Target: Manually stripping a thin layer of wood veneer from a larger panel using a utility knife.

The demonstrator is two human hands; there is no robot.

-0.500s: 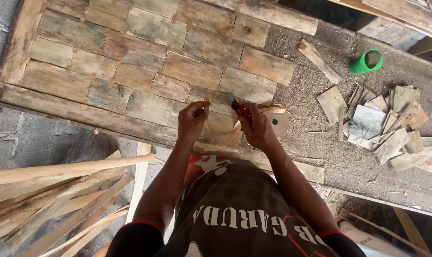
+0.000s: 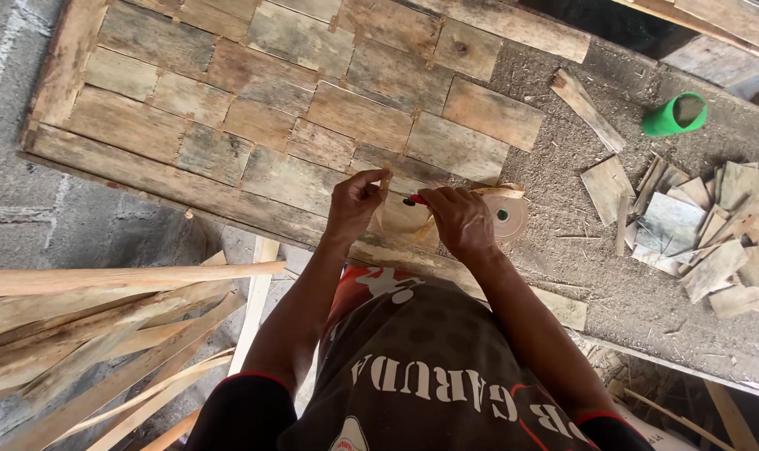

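My left hand (image 2: 352, 205) pinches the end of a thin tan strip (image 2: 385, 180) between thumb and forefinger, just above the near edge of a panel of patchwork wood blocks (image 2: 312, 108). My right hand (image 2: 461, 221) is closed around a small red-handled tool (image 2: 413, 200), whose tip points toward the left hand. A tan roll of tape (image 2: 510, 219) lies flat right beside the right hand, and a loose tan strip (image 2: 498, 191) runs above it. The tool's blade is hidden by my fingers.
The panel rests on a sawdust-covered bench (image 2: 613, 276). A pile of small wood offcuts (image 2: 697, 225) and a green cup-like tube (image 2: 674, 115) sit at the right. Long wooden slats (image 2: 104, 326) lean at the lower left over a concrete floor (image 2: 12, 100).
The left hand's fingers have lifted and now pinch the strip's end upright. The right hand stays close beside it with the red tool; both hands have barely shifted.
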